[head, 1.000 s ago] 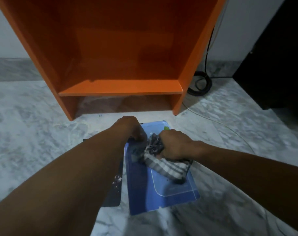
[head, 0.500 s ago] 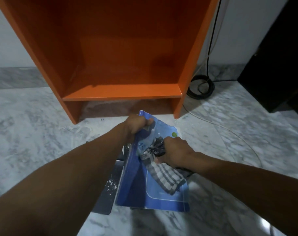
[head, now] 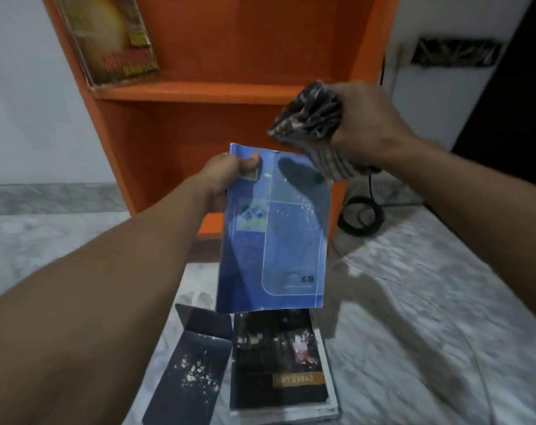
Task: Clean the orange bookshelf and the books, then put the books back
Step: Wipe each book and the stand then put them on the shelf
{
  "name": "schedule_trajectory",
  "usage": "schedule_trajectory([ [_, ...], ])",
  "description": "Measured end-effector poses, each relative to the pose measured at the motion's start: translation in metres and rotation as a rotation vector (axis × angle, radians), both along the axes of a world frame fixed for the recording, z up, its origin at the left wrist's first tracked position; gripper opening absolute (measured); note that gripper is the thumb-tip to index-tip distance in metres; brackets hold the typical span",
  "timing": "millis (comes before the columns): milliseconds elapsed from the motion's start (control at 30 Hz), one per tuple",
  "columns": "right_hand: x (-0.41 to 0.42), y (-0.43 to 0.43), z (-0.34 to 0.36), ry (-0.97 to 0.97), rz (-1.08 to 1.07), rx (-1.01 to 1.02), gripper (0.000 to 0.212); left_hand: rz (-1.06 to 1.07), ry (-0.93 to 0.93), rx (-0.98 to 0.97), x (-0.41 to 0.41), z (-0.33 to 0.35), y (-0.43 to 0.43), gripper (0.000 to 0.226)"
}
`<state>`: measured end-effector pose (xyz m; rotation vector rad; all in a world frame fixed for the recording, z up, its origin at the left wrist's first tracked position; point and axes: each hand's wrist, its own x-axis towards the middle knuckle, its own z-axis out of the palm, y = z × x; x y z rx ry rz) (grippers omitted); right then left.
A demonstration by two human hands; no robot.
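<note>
The left hand (head: 227,176) pinches the blue book (head: 274,237) by its far corner, long axis pointing toward the orange bookshelf (head: 230,90); the right hand (head: 368,124) clutches the bunched cloth (head: 309,121).

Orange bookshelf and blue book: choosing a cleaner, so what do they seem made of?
Orange bookshelf: probably board or wood under smooth paint or laminate; its flat panels show even colour and a faint sheen. Blue book: paper with a glossy soft cover, judging by reflections and its thin, slightly bent lower edge.

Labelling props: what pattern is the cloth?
Grey-and-white stripes on the cloth in the right hand; head view.
</note>
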<state>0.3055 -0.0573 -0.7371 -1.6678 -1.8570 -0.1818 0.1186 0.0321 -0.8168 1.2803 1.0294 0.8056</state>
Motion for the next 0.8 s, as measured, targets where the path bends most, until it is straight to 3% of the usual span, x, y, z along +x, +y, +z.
schedule_trajectory([
  [67,0.007,0.014,0.021,0.066,0.025,0.172,0.033,0.021,-0.039,0.017,-0.001,0.029,0.003,0.024],
  [167,0.012,0.019,0.012,0.26,-0.014,0.316,0.032,0.046,-0.089,0.041,-0.004,0.057,0.006,0.022],
  [300,0.011,0.009,-0.031,0.033,-0.041,0.402,0.03,0.092,-0.114,0.052,-0.013,0.047,0.005,0.024],
  [400,0.006,0.014,-0.035,0.038,0.022,0.567,0.016,0.061,-0.122,0.021,-0.016,0.024,0.003,0.026],
  [500,-0.015,0.014,-0.072,-0.056,0.13,0.383,0.044,0.046,-0.129,0.044,-0.022,0.021,0.003,0.021],
  [567,-0.03,-0.002,-0.116,-0.191,0.236,0.039,0.072,0.067,-0.163,0.068,-0.028,0.025,0.007,0.02],
  [633,-0.038,-0.021,-0.161,-0.405,0.426,-0.238,0.058,0.112,-0.179,0.082,-0.036,0.025,0.012,0.024],
  [700,-0.037,-0.032,-0.178,-0.567,0.545,-0.363,0.04,0.138,-0.169,0.091,-0.044,0.021,0.014,0.029],
  [767,-0.033,-0.031,-0.155,-0.391,0.514,-0.328,0.038,0.144,-0.18,0.08,-0.049,0.017,0.016,0.027],
  [800,-0.029,-0.026,-0.136,-0.272,0.497,-0.18,0.037,0.145,-0.192,0.062,-0.051,0.017,0.015,0.026],
])
